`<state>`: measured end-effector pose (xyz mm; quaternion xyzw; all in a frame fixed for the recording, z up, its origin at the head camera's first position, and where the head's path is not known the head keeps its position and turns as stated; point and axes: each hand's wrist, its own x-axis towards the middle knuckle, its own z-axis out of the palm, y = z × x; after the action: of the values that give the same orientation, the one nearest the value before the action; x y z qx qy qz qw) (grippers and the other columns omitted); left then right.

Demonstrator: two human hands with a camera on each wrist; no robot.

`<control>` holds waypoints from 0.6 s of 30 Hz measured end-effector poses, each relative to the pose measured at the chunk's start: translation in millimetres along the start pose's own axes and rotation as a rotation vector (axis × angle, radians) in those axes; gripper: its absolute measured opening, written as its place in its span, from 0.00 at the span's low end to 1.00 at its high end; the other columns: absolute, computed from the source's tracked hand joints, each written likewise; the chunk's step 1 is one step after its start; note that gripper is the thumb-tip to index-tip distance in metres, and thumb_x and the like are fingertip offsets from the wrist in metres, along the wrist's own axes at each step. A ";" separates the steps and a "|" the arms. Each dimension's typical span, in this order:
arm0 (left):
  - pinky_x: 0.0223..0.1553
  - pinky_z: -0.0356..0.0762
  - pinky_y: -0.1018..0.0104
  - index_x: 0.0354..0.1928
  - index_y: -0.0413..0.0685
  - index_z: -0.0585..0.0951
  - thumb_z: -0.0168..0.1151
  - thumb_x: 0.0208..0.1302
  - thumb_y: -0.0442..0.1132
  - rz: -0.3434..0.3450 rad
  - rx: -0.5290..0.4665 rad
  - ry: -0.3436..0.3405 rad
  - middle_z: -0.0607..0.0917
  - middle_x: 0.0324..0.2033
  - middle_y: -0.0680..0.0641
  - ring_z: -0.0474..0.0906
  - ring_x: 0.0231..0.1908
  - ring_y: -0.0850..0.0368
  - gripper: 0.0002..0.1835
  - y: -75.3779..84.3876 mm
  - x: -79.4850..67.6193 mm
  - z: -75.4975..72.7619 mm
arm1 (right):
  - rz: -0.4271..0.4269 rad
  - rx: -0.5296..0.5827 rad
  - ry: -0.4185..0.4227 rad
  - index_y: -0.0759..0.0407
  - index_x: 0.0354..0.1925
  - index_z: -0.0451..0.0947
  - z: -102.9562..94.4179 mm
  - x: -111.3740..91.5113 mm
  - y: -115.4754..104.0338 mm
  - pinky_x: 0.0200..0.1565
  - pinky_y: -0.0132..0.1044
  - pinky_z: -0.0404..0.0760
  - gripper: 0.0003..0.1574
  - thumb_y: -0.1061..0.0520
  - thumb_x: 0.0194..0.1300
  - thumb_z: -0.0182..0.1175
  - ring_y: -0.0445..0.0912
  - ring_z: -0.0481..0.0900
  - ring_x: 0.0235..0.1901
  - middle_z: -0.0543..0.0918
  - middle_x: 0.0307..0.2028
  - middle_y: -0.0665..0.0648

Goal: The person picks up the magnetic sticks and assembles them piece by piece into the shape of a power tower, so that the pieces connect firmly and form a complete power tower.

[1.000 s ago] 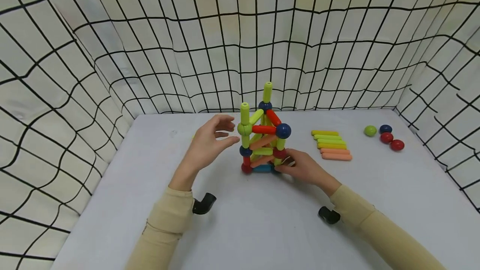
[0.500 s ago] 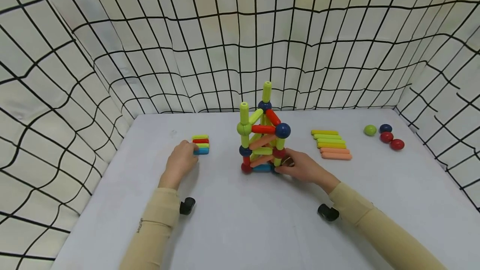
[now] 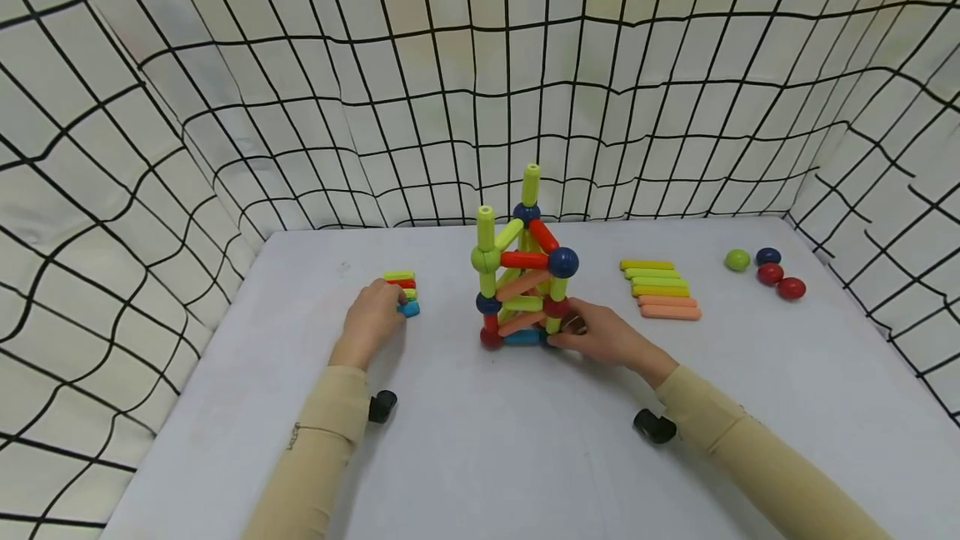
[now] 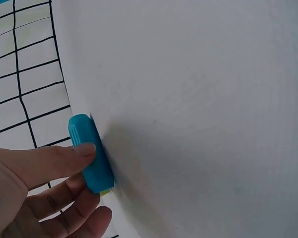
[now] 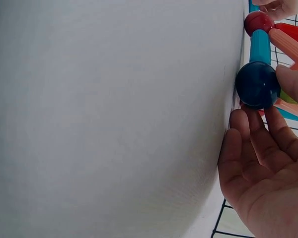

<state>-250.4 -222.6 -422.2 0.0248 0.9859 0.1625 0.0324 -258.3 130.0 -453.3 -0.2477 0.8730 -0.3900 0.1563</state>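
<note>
My left hand [image 3: 371, 319] pinches a short blue stick [image 4: 100, 171] between thumb and fingers, down at a small row of sticks left of the middle. In the left wrist view the thumb lies across the stick's upper face. A tower of coloured sticks and balls [image 3: 522, 260] stands mid-table, with two lime sticks pointing up from its top. At its lower right corner my right hand [image 3: 609, 332] holds a dark blue ball [image 5: 257, 85], thumb on one side and fingertips on the other. A blue stick [image 5: 260, 47] joins that ball to a red ball [image 5: 259, 24].
Beside the left hand lie lime and red short sticks [image 3: 399, 282]. Right of the tower is a row of yellow, lime and orange sticks [image 3: 662, 291]. Farther right sit a green ball [image 3: 738, 260], a blue ball [image 3: 768, 257] and two red balls [image 3: 791, 288]. Black netting [image 3: 480, 94] surrounds the table.
My left hand has left the tower's side, moved down left to the short sticks and taken hold of the blue one, shifting it slightly askew. The right hand stays at the tower's base.
</note>
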 end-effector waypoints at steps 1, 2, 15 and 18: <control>0.53 0.75 0.48 0.44 0.31 0.83 0.62 0.60 0.25 0.001 -0.001 -0.019 0.81 0.45 0.35 0.76 0.48 0.39 0.10 0.6 -0.2 0.8 | 0.000 0.001 0.000 0.58 0.58 0.71 0.2 -0.2 -0.1 0.41 0.37 0.80 0.27 0.50 0.65 0.65 0.47 0.78 0.42 0.82 0.43 0.53; 0.52 0.76 0.48 0.44 0.32 0.83 0.63 0.61 0.27 0.006 -0.002 -0.042 0.82 0.43 0.37 0.77 0.46 0.41 0.09 1.7 -0.8 1.3 | 0.000 0.001 0.001 0.58 0.58 0.71 0.5 -0.3 -0.2 0.42 0.37 0.80 0.27 0.50 0.65 0.65 0.47 0.78 0.42 0.82 0.43 0.53; 0.44 0.80 0.67 0.50 0.44 0.84 0.67 0.62 0.34 0.620 -0.529 -0.252 0.83 0.43 0.52 0.78 0.40 0.59 0.14 104.9 -55.2 -23.5 | 0.017 -0.008 0.008 0.58 0.58 0.71 0.0 -1.7 -2.5 0.42 0.38 0.80 0.27 0.50 0.66 0.64 0.49 0.78 0.43 0.82 0.44 0.54; 0.48 0.80 0.67 0.53 0.44 0.82 0.66 0.64 0.34 0.636 -0.804 -0.148 0.82 0.47 0.52 0.79 0.45 0.59 0.15 134.7 -62.5 -26.4 | 0.011 -0.019 0.012 0.59 0.58 0.71 0.8 -1.5 -2.8 0.41 0.39 0.81 0.28 0.49 0.66 0.64 0.49 0.78 0.42 0.82 0.44 0.54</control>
<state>-184.9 -107.4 -350.3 0.3204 0.7843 0.5281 0.0581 -255.8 128.8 -451.6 -0.2421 0.8789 -0.3823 0.1508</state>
